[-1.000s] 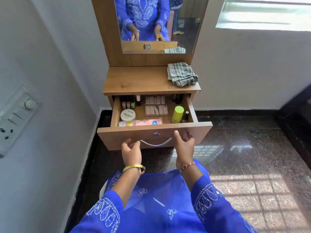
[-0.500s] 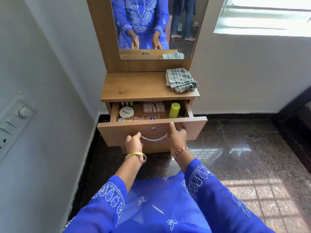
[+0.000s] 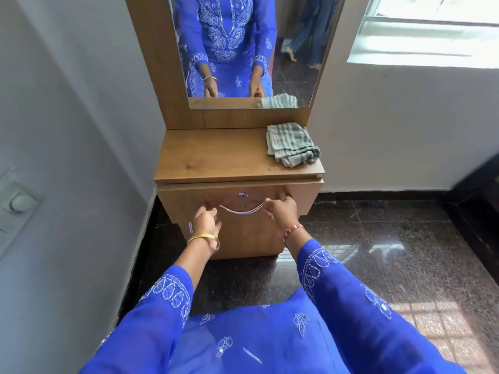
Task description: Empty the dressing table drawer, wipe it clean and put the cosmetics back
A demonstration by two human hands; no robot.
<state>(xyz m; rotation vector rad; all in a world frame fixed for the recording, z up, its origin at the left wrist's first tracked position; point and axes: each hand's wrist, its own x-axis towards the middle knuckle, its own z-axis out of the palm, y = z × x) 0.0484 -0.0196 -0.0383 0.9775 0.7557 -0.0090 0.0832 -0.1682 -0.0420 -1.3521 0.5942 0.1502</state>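
The wooden drawer [image 3: 183,201] of the dressing table is pushed in under the tabletop, so the cosmetics inside are hidden. A curved metal handle [image 3: 241,211] and a small lock sit on its front. My left hand [image 3: 205,222] rests against the drawer front at the handle's left end, fingers loosely curled, holding nothing. My right hand [image 3: 282,211] touches the front at the handle's right end, fingers apart. A folded green-striped cloth [image 3: 293,144] lies on the right of the tabletop [image 3: 210,155].
A mirror [image 3: 243,49] stands above the tabletop and reflects me and another person's legs. A grey wall with a switch panel [image 3: 19,203] is close on the left. Polished dark stone floor [image 3: 391,238] spreads to the right, below a bright window.
The drawer has gone from wide open to shut, pushed in by both hands. The cosmetics are no longer visible.
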